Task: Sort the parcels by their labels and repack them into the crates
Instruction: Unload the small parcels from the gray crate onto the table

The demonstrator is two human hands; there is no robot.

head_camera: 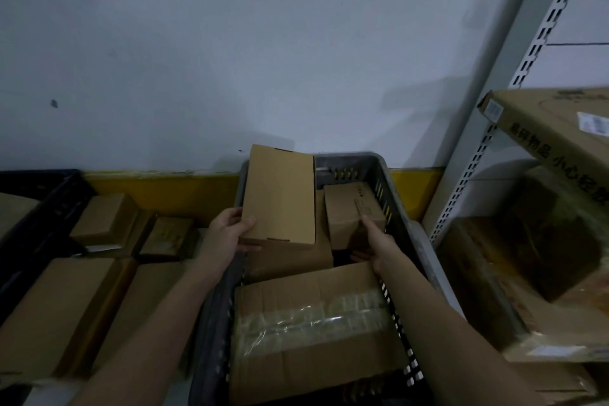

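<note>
The left hand pinches the near left corner of a tall plain brown cardboard box, tilting it up over the far left corner of the grey slotted plastic crate. The right hand wraps its fingers round a small brown carton against the crate's right wall. A big tape-wrapped cardboard parcel fills the near end. By my reckoning sorting is midway: more brown boxes lie loose left of the crate, beside a black crate. On the metal shelving to the right, a flat carton carries Chinese print, seemingly a handle-with-care warning; the small carton's print is too blurred to read.
</note>
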